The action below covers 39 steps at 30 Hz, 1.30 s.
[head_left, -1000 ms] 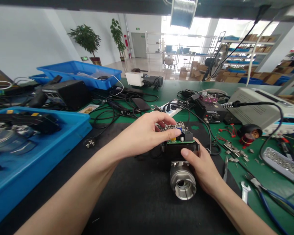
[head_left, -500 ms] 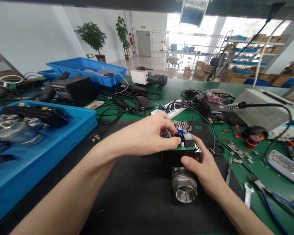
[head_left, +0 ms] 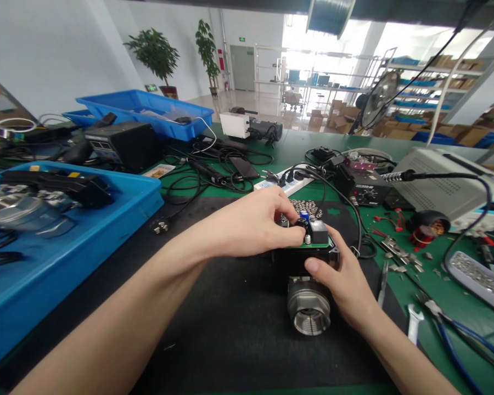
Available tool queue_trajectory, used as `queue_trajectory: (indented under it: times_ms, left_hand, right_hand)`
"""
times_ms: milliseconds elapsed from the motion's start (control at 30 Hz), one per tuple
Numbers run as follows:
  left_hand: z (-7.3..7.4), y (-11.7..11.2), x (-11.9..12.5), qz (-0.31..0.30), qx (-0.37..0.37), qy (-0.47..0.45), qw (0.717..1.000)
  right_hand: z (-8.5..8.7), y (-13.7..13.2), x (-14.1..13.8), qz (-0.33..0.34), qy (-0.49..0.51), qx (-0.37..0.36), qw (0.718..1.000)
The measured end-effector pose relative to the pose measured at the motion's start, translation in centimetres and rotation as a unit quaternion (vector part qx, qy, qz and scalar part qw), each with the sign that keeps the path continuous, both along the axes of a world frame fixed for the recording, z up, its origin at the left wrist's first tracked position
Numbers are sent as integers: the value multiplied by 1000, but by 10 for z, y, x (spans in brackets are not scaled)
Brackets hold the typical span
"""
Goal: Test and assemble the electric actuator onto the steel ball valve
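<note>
A black actuator box with a green circuit board on top sits on a steel threaded valve body, on a black mat. My left hand reaches over the board, its fingers pinched on a small dark part on the board's top. My right hand wraps the box's right side, with its thumb pressed on the front edge. A pile of small screws lies just behind the box.
A blue tray with parts stands at the left, another blue tray behind it. A soldering station, a power strip and tangled cables lie beyond. A spanner, pliers and metal clips lie at the right.
My left hand's fingers moved from above the screw pile down onto the board and pinched a part there. My right hand kept its grip on the box.
</note>
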<state>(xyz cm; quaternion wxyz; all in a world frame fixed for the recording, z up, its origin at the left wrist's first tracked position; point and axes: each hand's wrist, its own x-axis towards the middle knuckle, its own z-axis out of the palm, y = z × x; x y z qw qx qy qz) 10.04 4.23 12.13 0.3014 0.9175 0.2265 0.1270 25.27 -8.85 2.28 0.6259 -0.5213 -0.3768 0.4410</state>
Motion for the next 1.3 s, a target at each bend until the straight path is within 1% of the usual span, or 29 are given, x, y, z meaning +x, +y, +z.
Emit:
queue_trajectory:
  times_ms: [133, 300, 400, 533, 667, 800, 1033, 1133, 1233, 1300]
  left_hand:
    - [0, -1, 1, 15, -1, -4, 1000]
    - [-1, 0, 0, -8, 30, 0, 1000]
    - [-1, 1, 0, -12, 40, 4, 999]
    - [0, 1, -1, -18, 33, 8, 999]
    - [0, 1, 0, -17, 19, 4, 1000]
    - [-1, 0, 1, -16, 4, -2, 1000]
    - [-4, -1, 2, -17, 9, -20, 1000]
    - [-2, -4, 0, -18, 12, -16, 1000]
    - [4, -5, -3, -22, 18, -5, 1000]
    - [7, -5, -6, -30, 5, 3, 1000]
  right_hand:
    - [0, 0, 0, 0, -4, -1, 1000]
    - [-1, 0, 0, 1, 3, 7, 1000]
    - [-3, 0, 1, 2, -4, 12, 1000]
    - [-6, 0, 3, 11, -17, 27, 999]
    - [-9, 0, 4, 6, -11, 38, 999]
    - [-7, -1, 2, -2, -22, 42, 999]
    - [-2, -3, 0, -18, -34, 31, 999]
    - [-3, -4, 0, -24, -36, 26, 999]
    - [-5, -6, 2, -23, -38, 22, 999]
    - [-5, -7, 3, -17, -40, 24, 999]
